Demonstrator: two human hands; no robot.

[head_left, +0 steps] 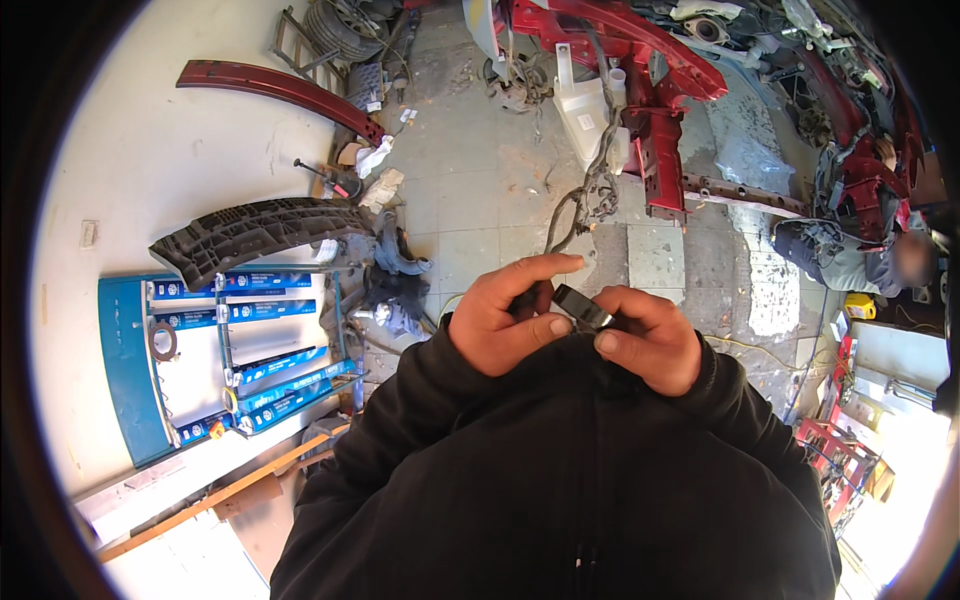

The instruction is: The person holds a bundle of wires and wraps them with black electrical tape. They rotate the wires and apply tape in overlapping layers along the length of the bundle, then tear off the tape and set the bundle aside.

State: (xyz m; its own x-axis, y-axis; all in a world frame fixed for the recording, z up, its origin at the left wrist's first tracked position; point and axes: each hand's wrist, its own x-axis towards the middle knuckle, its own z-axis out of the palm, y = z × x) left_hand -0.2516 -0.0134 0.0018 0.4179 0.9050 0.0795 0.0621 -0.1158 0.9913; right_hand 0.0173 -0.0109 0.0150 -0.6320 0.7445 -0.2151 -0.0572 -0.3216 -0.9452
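In front of my chest, both hands meet around a small, shiny black ring that looks like a roll of electrical tape (581,307). My left hand (503,318) is curled at the roll's left side, its thumb and bent fingers against it while the index finger reaches out above. From the other side, my right hand (655,340) pinches the roll between thumb and curled fingers. Beyond the hands, a dark wiring harness (598,180) hangs from the red car body frame (660,90), next to a white plastic reservoir (585,120).
A blue rack (130,370) with boxes stands at the left wall, by a black bumper part (265,230) and a red curved bar (270,85). A tyre (340,30) lies far left. At right, another person (850,260) is beside red car parts.
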